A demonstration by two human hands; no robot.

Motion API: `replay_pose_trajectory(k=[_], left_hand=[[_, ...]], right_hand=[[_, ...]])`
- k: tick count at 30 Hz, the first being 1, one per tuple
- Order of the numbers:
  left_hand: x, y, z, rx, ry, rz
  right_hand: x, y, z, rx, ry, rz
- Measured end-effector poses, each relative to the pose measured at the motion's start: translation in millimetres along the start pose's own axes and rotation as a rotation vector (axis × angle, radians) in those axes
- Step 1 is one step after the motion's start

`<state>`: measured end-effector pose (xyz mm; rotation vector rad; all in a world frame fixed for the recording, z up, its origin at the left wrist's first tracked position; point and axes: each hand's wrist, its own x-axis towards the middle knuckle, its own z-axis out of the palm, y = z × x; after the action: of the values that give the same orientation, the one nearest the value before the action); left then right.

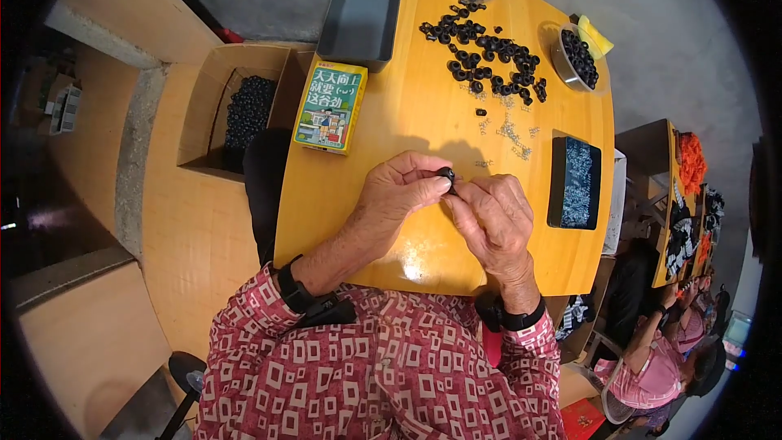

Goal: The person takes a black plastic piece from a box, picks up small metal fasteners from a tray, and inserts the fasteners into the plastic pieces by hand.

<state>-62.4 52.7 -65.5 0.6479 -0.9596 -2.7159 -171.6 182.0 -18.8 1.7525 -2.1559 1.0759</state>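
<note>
Between the fingertips of both hands, just above the yellow table (342, 220), is a small round black plastic part (445, 173). My left hand (399, 192) pinches it between thumb and fingers. My right hand (494, 216) is closed, its thumb and forefinger pressed together against the part's lower end; whether a separate tiny piece sits in that pinch is hidden. Beyond the hands lie tiny clear or metallic bits (511, 134), possibly springs. Farther off, several loose black parts (498, 53) are scattered. To the right, a shallow black tray (555, 216) holds many tiny shiny pieces.
A grey bin (362, 12) and a green-and-yellow box (330, 107) stand at the table's left. Clear bowls (560, 57) of black parts line the far edges, one beside a yellow piece (597, 36). A carton (204, 134) of black pieces sits lower left. Other people (656, 371) work at right.
</note>
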Motion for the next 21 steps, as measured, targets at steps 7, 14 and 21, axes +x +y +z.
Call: replay_pose_trajectory(k=[7,14,21], left_hand=[[-0.4,1.1,2.5,-0.002,0.023,-0.023],[1.3,-3.2,-1.2,0.041,0.001,0.036],[-0.3,3.6,0.1,-0.005,-0.027,0.021]], right_hand=[[-3.9,0.3,2.5,0.027,-0.015,0.105],[-4.9,1.0,4.0,0.069,-0.003,0.139],[-7.3,1.1,-2.1,0.233,0.047,0.263]])
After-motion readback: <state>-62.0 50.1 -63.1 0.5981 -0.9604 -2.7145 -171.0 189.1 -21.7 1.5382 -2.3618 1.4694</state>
